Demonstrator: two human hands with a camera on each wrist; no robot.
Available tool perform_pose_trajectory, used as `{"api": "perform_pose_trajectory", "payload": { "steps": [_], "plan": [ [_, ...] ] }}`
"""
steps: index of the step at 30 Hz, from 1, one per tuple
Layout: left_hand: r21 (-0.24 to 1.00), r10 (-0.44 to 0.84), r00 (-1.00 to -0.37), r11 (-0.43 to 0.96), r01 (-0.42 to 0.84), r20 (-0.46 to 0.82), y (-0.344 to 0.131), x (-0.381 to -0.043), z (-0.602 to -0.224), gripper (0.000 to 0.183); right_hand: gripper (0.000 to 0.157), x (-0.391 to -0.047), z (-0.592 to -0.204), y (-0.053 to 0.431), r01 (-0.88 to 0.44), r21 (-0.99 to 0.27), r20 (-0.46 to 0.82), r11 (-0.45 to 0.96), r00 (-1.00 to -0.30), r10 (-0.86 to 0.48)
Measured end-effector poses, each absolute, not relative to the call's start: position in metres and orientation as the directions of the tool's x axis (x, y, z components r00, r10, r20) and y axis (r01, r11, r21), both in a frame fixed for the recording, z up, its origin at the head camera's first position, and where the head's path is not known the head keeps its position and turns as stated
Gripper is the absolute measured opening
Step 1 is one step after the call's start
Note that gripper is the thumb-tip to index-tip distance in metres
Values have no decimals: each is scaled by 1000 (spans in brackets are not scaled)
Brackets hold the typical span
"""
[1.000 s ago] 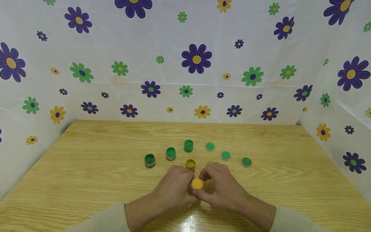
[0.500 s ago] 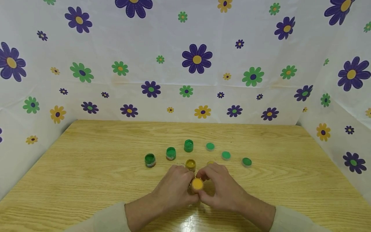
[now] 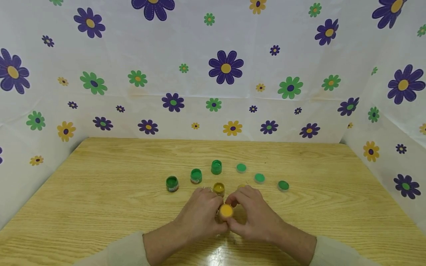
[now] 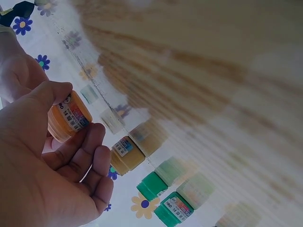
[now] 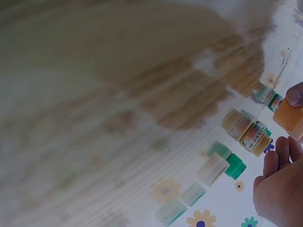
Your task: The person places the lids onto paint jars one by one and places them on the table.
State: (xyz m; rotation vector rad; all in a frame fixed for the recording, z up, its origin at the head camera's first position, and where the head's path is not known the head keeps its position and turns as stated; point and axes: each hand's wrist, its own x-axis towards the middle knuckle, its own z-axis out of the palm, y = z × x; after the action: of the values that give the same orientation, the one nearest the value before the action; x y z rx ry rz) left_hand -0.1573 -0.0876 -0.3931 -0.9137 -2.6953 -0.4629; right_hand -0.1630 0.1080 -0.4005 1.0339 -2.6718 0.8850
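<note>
At wooden table (image 3: 110, 181), held orange jar (image 3: 226, 211) near-upright between left hand (image 3: 202, 211) and right hand (image 3: 254, 214), gripped by curled fingers of both.

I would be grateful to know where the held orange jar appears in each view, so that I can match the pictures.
Head: orange jar, below centre, slightly right.
Left wrist: orange jar, left side, about mid-height.
Right wrist: orange jar, right edge, about mid-height.
Shared landmark: ochre jar, near it in all three.
</note>
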Motion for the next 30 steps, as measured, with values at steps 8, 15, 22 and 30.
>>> {"api": "perform_pose_trajectory", "payload": {
  "steps": [8, 15, 22, 30],
  "plan": [
    [209, 543, -772, 756, 620, 330, -87, -157, -393, 29, 20, -163, -400, 108, -640, -474, 311, 605, -764, -565],
    [160, 543, -764, 769, 619, 348, -87, -156, -393, 31, 21, -162, -400, 108, -640, -463, 315, 613, -765, -561],
    [137, 537, -754, 773, 619, 379, -87, -155, -394, 30, 21, -162, -400, 108, -647, -466, 334, 604, -761, -557],
    [152, 536, -769, 777, 611, 348, -88, -155, -395, 33, 22, -162, -401, 108, -642, -461, 333, 613, -765, -552]
  ]
}}
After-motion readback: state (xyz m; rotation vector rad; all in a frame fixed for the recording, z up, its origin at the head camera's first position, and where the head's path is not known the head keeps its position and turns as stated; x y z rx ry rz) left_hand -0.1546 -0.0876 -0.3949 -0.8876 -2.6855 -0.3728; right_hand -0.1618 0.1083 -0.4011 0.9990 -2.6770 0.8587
